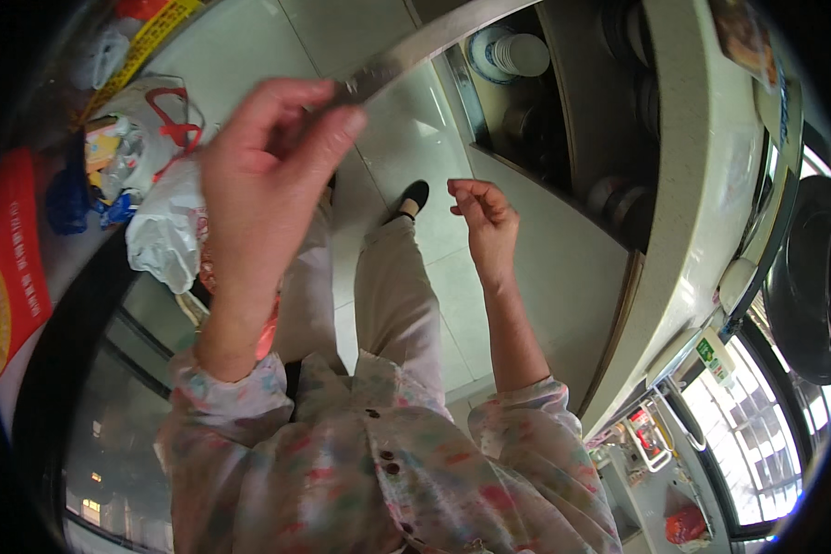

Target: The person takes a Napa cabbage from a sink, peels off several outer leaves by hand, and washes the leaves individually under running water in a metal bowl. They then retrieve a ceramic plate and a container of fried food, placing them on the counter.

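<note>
My left hand (270, 152) is raised at the upper left, thumb and fingers closed on the dark end of a long grey strip (429, 48). The strip runs up to the right past the top edge; blur hides what it belongs to. My right hand (488, 221) hangs over the tiled floor (457, 277), its fingers curled in and the thumb against the index finger, with nothing visible in it. To its upper right, an open lower cabinet shows a stack of white bowls (523, 55) on a blue-rimmed plate (485, 52). Darker dishes (616, 197) stand in shadow.
A pale countertop (706, 201) curves along the right side, with a dark pan (800, 277) beyond it. White plastic bags (163, 242) and an open bag of packets (121, 156) lie at the left, beside a red printed package (14, 263). A barred window (748, 429) is at the lower right.
</note>
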A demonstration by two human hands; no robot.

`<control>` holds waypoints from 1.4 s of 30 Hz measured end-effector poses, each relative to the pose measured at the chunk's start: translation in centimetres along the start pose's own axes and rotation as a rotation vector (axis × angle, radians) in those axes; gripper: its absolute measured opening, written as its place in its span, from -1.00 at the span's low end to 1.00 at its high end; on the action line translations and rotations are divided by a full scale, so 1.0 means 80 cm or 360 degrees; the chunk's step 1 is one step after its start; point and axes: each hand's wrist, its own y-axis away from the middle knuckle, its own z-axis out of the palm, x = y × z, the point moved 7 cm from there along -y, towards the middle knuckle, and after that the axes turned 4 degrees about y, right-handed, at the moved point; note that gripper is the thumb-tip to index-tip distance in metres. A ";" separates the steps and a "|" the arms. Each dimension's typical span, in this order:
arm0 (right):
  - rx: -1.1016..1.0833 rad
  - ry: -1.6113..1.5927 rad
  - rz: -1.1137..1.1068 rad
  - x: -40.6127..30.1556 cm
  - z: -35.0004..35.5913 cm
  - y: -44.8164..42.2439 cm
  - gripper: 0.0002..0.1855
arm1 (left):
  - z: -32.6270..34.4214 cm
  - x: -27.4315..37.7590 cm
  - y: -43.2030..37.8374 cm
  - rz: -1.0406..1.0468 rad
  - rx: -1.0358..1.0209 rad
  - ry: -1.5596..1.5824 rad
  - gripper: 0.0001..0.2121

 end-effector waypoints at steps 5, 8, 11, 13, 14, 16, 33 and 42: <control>0.0168 -0.0030 -0.0072 0.016 -0.030 -0.041 -0.88 | -0.051 -0.005 -0.008 0.0186 0.0534 0.0298 -0.84; 0.0322 -0.0046 -0.0126 0.002 -0.071 -0.063 -0.87 | -0.074 -0.005 0.020 0.0768 0.0814 -0.0462 -0.84; 0.0612 -0.0198 -0.0194 -0.020 -0.144 -0.089 -0.81 | -0.065 -0.092 0.052 0.0105 0.0618 0.0613 -0.86; 0.0918 -0.0310 -0.0252 -0.020 -0.207 -0.095 -0.67 | -0.004 -0.132 0.069 -0.0596 0.0472 0.0271 -0.87; 0.1019 -0.0383 -0.0166 -0.019 -0.218 -0.101 -0.64 | 0.031 -0.145 0.073 -0.0706 0.0291 0.0445 -0.83; 0.1243 -0.0414 -0.0201 0.024 -0.293 -0.119 -0.59 | 0.110 -0.149 0.069 -0.0628 -0.0206 0.0293 -0.83; 0.1340 0.0412 0.0676 0.191 -0.265 -0.129 -0.59 | 0.359 -0.182 -0.070 0.0553 -0.1404 -0.1529 -0.80; 0.1103 0.0722 0.0574 0.162 -0.224 -0.133 -0.59 | 0.348 -0.230 -0.087 -0.0815 -0.0797 -0.0160 -0.79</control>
